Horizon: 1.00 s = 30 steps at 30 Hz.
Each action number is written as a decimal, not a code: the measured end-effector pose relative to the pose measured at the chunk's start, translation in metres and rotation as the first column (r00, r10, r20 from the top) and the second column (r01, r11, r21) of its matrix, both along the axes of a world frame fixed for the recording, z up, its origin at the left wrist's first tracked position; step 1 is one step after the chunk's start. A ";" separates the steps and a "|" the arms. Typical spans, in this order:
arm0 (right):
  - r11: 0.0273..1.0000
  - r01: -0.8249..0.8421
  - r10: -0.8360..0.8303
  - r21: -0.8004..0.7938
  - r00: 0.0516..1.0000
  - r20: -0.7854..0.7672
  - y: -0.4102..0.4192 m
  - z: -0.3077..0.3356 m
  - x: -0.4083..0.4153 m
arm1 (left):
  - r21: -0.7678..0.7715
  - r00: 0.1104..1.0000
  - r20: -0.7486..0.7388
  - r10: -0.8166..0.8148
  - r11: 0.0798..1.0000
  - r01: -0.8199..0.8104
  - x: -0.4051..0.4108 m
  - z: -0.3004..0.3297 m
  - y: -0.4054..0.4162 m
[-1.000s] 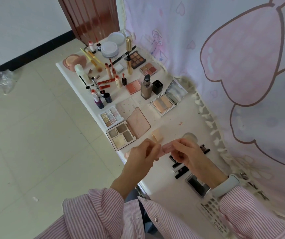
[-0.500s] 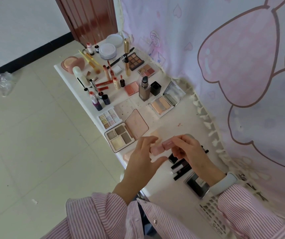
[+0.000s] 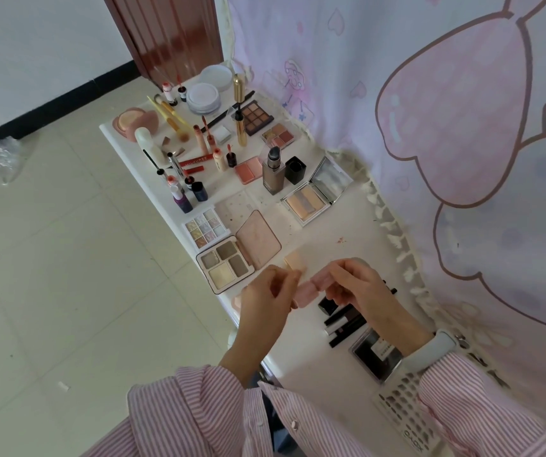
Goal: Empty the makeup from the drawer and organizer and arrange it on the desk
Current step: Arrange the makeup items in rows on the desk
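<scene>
Above the near end of a white desk (image 3: 311, 357) crowded w/ makeup, a person in a pink-striped shirt works a small pale-pink rectangular case (image 3: 314, 286) between both hands. Left hand (image 3: 266, 300) has fingers curled, thumb and fingertips pinching the case's lower, lighter-pink half; right hand (image 3: 359, 286), also curled, pinches the upper half from the other side. The two halves sit at an angle to each other; whether they are joined can't be told. A pale watch band shows at the right wrist.

Just beyond the hands lies a small peach square compact (image 3: 294, 260). To its left an open rose-gold four-pan eyeshadow palette (image 3: 227, 263) rests at the desk's edge, w/ a white nine-pan glitter palette (image 3: 206, 228) behind it. Further back an open mirrored silver compact w/ striped powder (image 3: 307, 204) sits near the pink cartoon curtain (image 3: 463, 127), beside a taupe square foundation bottle (image 3: 273, 178) w/ its black cap (image 3: 295, 169) off. A red tube (image 3: 195, 159) carries white lettering, too blurred to read.

Under the right forearm are black lipstick tubes (image 3: 342, 321) and a dark rectangular compact (image 3: 375, 352). A clear lash-sample card (image 3: 406, 413) near the sleeve has printed text, seen upside down, not legible.
</scene>
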State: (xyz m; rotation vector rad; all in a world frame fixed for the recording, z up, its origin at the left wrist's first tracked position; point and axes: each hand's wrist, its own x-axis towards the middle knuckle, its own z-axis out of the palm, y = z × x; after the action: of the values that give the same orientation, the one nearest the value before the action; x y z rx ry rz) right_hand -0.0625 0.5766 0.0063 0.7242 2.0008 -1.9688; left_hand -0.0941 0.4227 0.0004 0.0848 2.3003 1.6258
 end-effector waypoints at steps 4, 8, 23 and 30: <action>0.997 0.057 -0.058 -0.046 0.998 -0.022 0.000 0.000 -0.001 | -0.102 0.975 -0.121 -0.184 0.980 0.172 0.002 -0.001 -0.003; 0.999 -0.018 0.015 -0.041 0.997 -0.073 -0.003 0.000 -0.001 | -0.027 0.994 0.059 -0.090 0.995 0.092 0.003 0.000 -0.006; 0.927 -0.366 0.367 0.086 0.930 -0.001 -0.034 0.038 0.008 | -0.173 0.974 -0.116 -0.194 0.970 0.173 0.029 0.028 -0.060; 0.589 -0.678 0.678 0.439 0.711 0.187 -0.057 0.057 0.047 | -0.133 0.956 0.056 -0.289 0.946 0.294 0.057 0.029 -0.093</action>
State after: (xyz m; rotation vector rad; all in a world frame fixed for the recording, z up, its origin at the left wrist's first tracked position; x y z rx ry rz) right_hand -0.0151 0.5193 0.0632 -0.0262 2.3086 -1.0240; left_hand -0.0376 0.3295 0.0294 0.3439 2.2411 1.3058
